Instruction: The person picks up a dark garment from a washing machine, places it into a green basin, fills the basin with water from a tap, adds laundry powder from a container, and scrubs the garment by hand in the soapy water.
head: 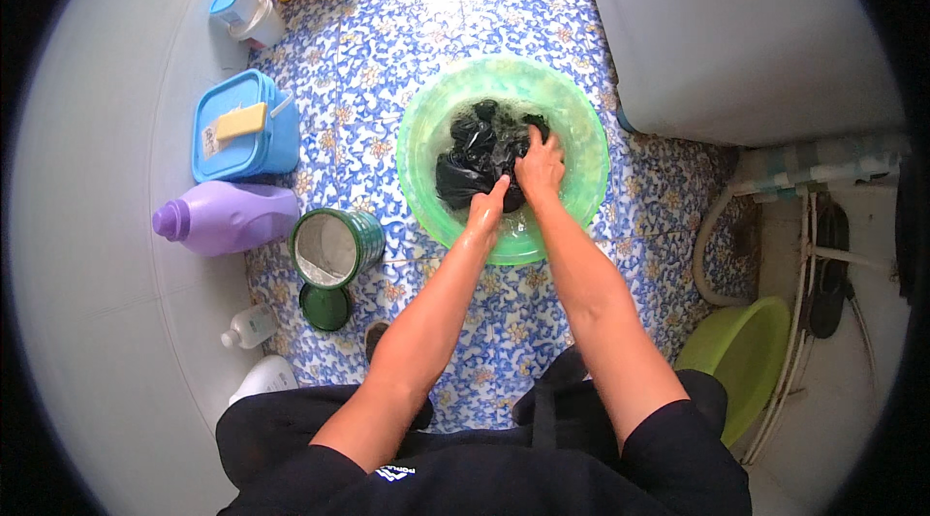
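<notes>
A round translucent green plastic basin [421, 189] stands on the patterned tile floor and holds sudsy water. Wet black cloth [465, 171] lies bunched in the water. At the near side of the bundle, my left hand [488, 211] rests with its thumb along the cloth and its other fingers hidden underneath. My right hand [541, 163] reaches over the right part of the cloth, fingers bent down into it; its fingertips are partly hidden by cloth and water. How firmly either hand grips does not show.
Left of the basin are an open green tin [338, 247] of white powder, a purple bottle [232, 218] and a blue lidded tub [232, 127] with a yellow soap bar [242, 121] on top. A grey appliance [726, 29] stands at upper right, a lime-green basin [741, 363] at lower right.
</notes>
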`<state>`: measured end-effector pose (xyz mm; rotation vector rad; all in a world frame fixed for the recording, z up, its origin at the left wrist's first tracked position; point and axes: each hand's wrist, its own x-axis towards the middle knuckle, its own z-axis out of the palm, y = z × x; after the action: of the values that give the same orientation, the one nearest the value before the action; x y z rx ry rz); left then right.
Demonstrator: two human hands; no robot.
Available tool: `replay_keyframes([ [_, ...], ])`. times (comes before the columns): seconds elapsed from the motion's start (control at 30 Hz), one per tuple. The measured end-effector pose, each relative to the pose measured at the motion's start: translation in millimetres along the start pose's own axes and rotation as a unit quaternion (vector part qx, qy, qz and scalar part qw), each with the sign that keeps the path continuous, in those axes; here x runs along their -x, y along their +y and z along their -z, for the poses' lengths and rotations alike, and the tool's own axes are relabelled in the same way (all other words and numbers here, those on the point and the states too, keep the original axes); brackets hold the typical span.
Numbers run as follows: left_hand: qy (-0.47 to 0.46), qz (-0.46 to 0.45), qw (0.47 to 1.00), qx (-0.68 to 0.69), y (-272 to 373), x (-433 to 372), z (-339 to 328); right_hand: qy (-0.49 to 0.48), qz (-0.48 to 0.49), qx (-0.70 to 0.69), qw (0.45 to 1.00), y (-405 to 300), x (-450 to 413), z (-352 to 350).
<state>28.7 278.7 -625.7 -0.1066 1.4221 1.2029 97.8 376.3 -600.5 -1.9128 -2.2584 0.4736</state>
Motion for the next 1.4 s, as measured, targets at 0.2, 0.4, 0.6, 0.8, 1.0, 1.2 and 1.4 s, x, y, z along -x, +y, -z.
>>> replay_keyframes([
  [0.2,-0.033,-0.025,0.987,0.152,45,-13,-5,-0.133,-0.237,-0.442,0.855,-22,37,-8],
  [0.4,-0.346,-0.028,0.904,0.250,83,1,9,-0.016,-0.070,-0.448,0.891,-74,84,63],
  [0.6,-0.122,-0.189,0.974,-0.005,73,78,-65,-0.025,-0.127,-0.234,0.964,26,-13,39],
  [0.8,0.027,-0.318,0.892,-0.320,59,29,-20,-0.068,0.032,0.068,0.995,8,-1,40],
  [1.0,0.058,-0.232,0.885,-0.398,15,-2,4,-0.053,-0.078,0.007,0.996,7,18,-20],
  [1.2,-0.079,-0.153,0.843,-0.510,68,2,16,-0.087,-0.146,-0.489,0.855,35,-6,-3],
  [1.4,-0.033,-0.585,0.663,-0.466,116,63,0,-0.054,-0.032,-0.673,0.737,-55,22,132],
])
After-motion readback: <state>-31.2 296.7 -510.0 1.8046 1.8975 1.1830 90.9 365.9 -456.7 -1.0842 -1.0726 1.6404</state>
